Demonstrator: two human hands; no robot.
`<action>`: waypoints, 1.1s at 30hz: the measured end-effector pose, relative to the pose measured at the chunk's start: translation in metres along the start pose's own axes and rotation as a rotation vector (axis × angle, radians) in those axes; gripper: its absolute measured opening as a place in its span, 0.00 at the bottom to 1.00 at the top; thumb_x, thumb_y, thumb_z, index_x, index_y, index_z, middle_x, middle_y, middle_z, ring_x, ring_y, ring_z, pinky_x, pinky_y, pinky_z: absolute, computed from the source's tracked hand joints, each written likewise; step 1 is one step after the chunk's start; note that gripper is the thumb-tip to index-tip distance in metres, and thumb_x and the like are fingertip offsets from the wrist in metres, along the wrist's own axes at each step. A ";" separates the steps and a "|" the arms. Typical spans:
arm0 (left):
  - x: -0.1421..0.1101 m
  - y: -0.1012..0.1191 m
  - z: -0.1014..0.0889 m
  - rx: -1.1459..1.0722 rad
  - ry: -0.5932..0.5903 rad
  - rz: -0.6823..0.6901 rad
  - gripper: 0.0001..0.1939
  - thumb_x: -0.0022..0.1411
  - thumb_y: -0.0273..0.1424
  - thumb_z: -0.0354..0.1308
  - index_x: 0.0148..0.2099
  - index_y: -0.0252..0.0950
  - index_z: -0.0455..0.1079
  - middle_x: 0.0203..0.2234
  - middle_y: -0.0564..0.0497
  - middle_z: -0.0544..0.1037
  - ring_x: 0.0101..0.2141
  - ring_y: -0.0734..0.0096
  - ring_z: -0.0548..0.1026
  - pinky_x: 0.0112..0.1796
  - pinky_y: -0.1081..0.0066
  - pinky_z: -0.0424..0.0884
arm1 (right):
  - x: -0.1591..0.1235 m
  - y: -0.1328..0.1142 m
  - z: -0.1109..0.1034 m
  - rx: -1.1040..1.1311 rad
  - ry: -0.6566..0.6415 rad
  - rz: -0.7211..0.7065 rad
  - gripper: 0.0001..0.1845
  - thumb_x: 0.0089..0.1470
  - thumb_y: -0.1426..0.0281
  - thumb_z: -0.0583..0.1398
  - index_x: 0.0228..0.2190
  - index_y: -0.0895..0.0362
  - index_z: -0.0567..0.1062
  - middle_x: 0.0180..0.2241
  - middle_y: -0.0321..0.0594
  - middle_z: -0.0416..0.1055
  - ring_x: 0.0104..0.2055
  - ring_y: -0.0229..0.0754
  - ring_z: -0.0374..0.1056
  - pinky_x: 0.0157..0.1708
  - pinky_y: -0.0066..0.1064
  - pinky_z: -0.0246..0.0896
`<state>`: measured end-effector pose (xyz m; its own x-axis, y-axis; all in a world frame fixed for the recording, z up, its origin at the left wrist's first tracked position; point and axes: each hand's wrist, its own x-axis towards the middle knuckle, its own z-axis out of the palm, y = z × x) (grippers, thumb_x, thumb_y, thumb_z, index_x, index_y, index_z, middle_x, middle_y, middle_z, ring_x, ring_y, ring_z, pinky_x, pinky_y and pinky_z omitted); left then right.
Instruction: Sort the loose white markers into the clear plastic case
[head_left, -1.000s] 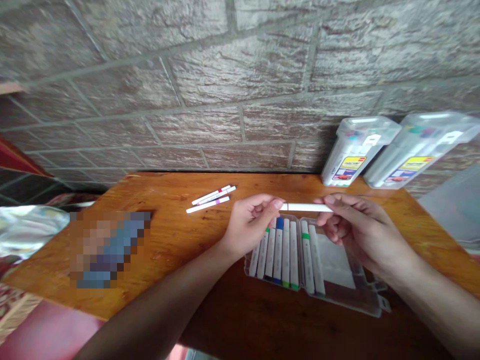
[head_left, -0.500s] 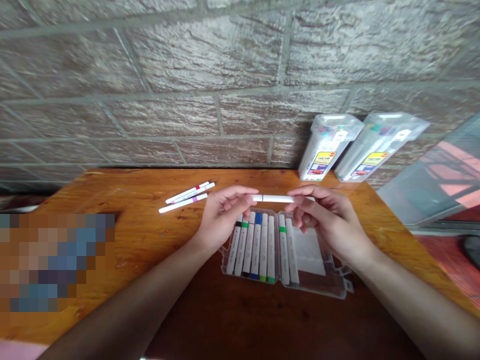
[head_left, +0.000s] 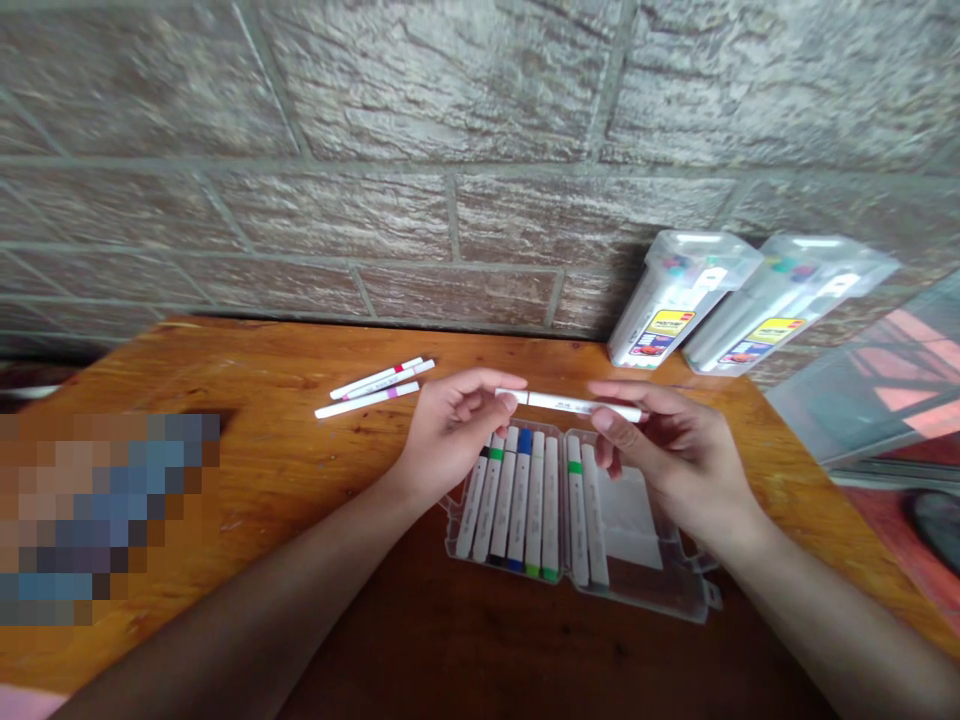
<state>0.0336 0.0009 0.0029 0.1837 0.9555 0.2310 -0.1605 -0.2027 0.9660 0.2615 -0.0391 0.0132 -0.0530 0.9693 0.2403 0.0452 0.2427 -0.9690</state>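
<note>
My left hand [head_left: 454,425] pinches the left end of a white marker [head_left: 559,403] between thumb and fingers. The marker lies almost level, its right end tipped slightly down, with a thin dark ring near the left end and small print along the barrel. Around the other end is my right hand [head_left: 675,440], its thumb against the barrel and its index finger raised a little above it. Below both hands lies an opened clear plastic case [head_left: 637,595]. Several white markers [head_left: 514,500] with coloured bands fill its left half; two more [head_left: 585,510] lie in the right half.
Three loose markers [head_left: 375,385] lie on the wooden table [head_left: 262,400] to the left. Two clear boxes of markers [head_left: 679,300] stand at the back right against the stone-patterned wall [head_left: 375,220]. A blurred patch [head_left: 105,520] covers something at the left.
The marker has tilted, its right end now lower, and its print has come into sight. My right index finger has lifted off the barrel. The view has shifted slightly.
</note>
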 end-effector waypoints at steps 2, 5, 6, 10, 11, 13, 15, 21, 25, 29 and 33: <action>0.000 0.001 -0.001 0.025 0.006 0.017 0.09 0.61 0.32 0.70 0.42 0.33 0.83 0.22 0.54 0.78 0.22 0.75 0.75 0.25 0.75 0.69 | 0.001 0.000 0.000 0.002 0.011 0.026 0.12 0.60 0.64 0.72 0.46 0.51 0.85 0.24 0.35 0.80 0.21 0.34 0.72 0.21 0.23 0.69; -0.001 0.002 0.000 0.044 0.008 0.041 0.09 0.61 0.32 0.71 0.42 0.33 0.83 0.23 0.54 0.79 0.22 0.75 0.76 0.25 0.75 0.69 | 0.001 0.001 0.000 0.033 0.031 0.048 0.11 0.58 0.63 0.73 0.42 0.53 0.86 0.29 0.39 0.83 0.21 0.34 0.72 0.21 0.24 0.69; -0.001 0.002 0.000 0.044 0.004 0.047 0.09 0.61 0.32 0.71 0.42 0.33 0.83 0.23 0.54 0.80 0.22 0.75 0.76 0.25 0.76 0.70 | 0.002 0.000 0.001 0.058 0.035 0.058 0.11 0.58 0.63 0.73 0.42 0.53 0.86 0.30 0.40 0.84 0.21 0.34 0.72 0.20 0.24 0.69; -0.003 0.003 0.001 -0.002 -0.045 0.031 0.10 0.61 0.33 0.72 0.43 0.34 0.84 0.26 0.51 0.84 0.22 0.76 0.76 0.25 0.75 0.71 | 0.004 -0.004 0.002 0.219 0.057 0.127 0.11 0.56 0.62 0.74 0.39 0.55 0.85 0.31 0.40 0.84 0.20 0.34 0.73 0.18 0.23 0.68; -0.004 0.003 0.001 -0.025 -0.063 0.017 0.10 0.61 0.33 0.72 0.44 0.34 0.84 0.27 0.49 0.85 0.22 0.75 0.76 0.25 0.75 0.71 | 0.004 -0.005 0.002 0.259 0.071 0.149 0.12 0.55 0.62 0.75 0.37 0.55 0.84 0.31 0.39 0.84 0.20 0.34 0.72 0.17 0.23 0.67; -0.005 0.003 0.000 -0.093 -0.115 -0.009 0.12 0.63 0.34 0.72 0.47 0.35 0.85 0.31 0.46 0.87 0.24 0.75 0.77 0.27 0.73 0.73 | 0.006 -0.008 0.002 0.326 0.108 0.193 0.14 0.51 0.62 0.76 0.34 0.56 0.82 0.30 0.39 0.83 0.18 0.33 0.71 0.15 0.21 0.66; -0.006 0.003 -0.001 -0.178 -0.177 -0.029 0.14 0.64 0.36 0.71 0.50 0.37 0.85 0.35 0.44 0.88 0.27 0.73 0.78 0.31 0.72 0.74 | 0.008 -0.010 0.001 0.373 0.136 0.231 0.16 0.47 0.62 0.78 0.32 0.56 0.81 0.28 0.38 0.83 0.18 0.33 0.70 0.14 0.20 0.65; -0.007 0.004 -0.003 -0.270 -0.277 -0.051 0.14 0.65 0.35 0.70 0.52 0.40 0.85 0.38 0.42 0.88 0.28 0.72 0.79 0.36 0.69 0.76 | 0.011 -0.015 -0.002 0.423 0.139 0.280 0.16 0.45 0.63 0.78 0.30 0.56 0.80 0.25 0.36 0.80 0.17 0.32 0.69 0.13 0.19 0.62; -0.007 0.003 -0.005 -0.213 -0.303 -0.044 0.17 0.65 0.37 0.71 0.55 0.39 0.84 0.40 0.41 0.88 0.28 0.72 0.79 0.35 0.69 0.77 | 0.010 -0.016 -0.002 0.439 0.136 0.283 0.16 0.44 0.64 0.78 0.30 0.57 0.80 0.24 0.35 0.80 0.17 0.32 0.69 0.13 0.19 0.61; -0.006 0.005 -0.005 -0.172 -0.320 -0.032 0.17 0.64 0.35 0.72 0.55 0.39 0.84 0.41 0.41 0.88 0.29 0.73 0.80 0.33 0.71 0.77 | 0.010 -0.015 -0.001 0.459 0.130 0.282 0.17 0.43 0.64 0.79 0.30 0.57 0.80 0.24 0.35 0.80 0.17 0.32 0.69 0.13 0.19 0.61; -0.006 0.008 -0.003 -0.180 -0.323 -0.027 0.16 0.63 0.33 0.73 0.53 0.41 0.85 0.39 0.43 0.89 0.28 0.74 0.80 0.33 0.73 0.77 | 0.010 -0.015 -0.001 0.460 0.130 0.276 0.17 0.43 0.64 0.79 0.30 0.57 0.80 0.24 0.35 0.80 0.17 0.32 0.69 0.13 0.19 0.61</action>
<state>0.0281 -0.0059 0.0086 0.4822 0.8371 0.2583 -0.3142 -0.1100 0.9430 0.2614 -0.0333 0.0300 0.0236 0.9985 -0.0490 -0.4022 -0.0353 -0.9149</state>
